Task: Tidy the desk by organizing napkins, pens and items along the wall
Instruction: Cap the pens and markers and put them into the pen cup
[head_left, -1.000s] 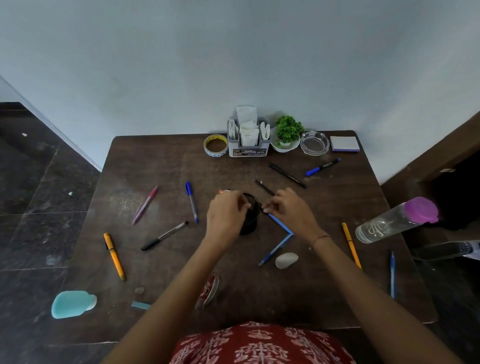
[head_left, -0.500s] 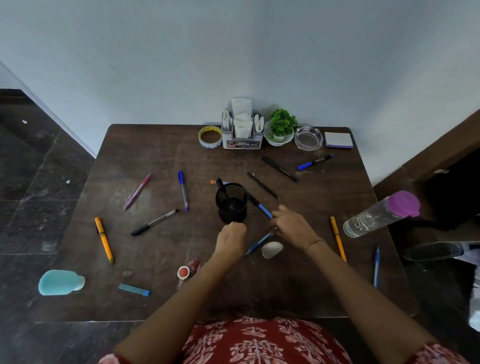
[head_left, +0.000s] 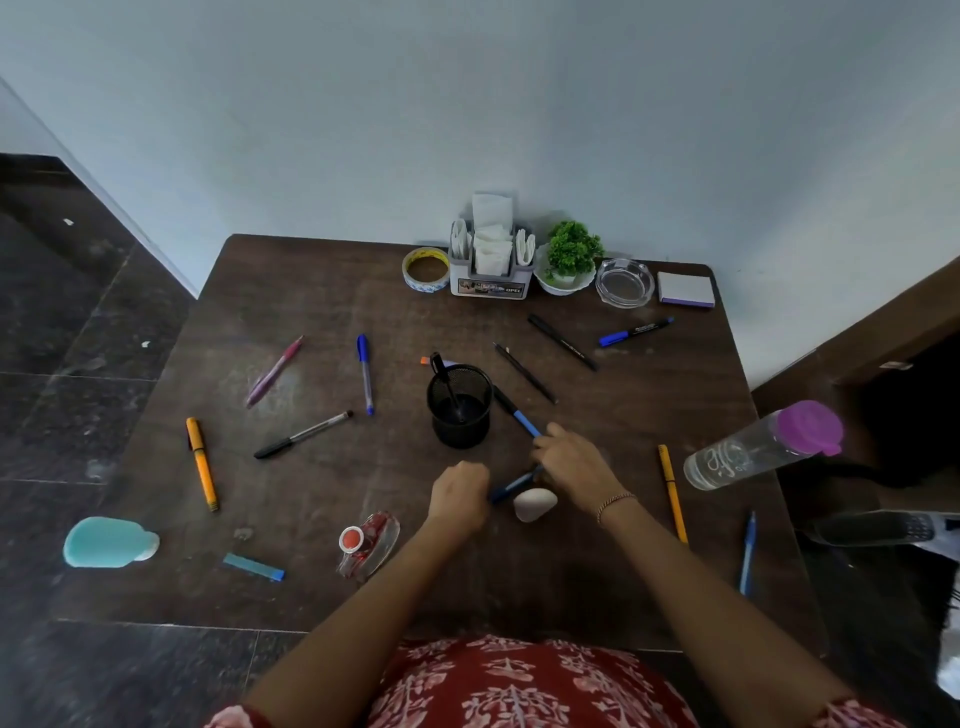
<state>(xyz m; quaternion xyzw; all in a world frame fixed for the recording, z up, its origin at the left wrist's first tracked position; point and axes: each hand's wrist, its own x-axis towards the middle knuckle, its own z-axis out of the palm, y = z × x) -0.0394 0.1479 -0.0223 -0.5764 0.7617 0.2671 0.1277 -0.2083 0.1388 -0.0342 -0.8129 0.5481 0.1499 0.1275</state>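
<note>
Bench (head_left: 311, 312) mid pen-gathering: right hand (head_left: 569, 465) pinches blue pen (head_left: 522, 418), left hand (head_left: 460, 496) curled, grip unclear; next, lift into pen cup (head_left: 460, 410).

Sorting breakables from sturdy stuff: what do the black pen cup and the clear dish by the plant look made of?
The pen cup looks like matte black metal mesh: its wall shows a fine grid. The clear dish looks like thick glossy glass, with bright rim glints; possibly plastic.

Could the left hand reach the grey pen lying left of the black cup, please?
Probably yes: only bare desk lies between the left hand and the grey pen; the cup stands aside.
</note>
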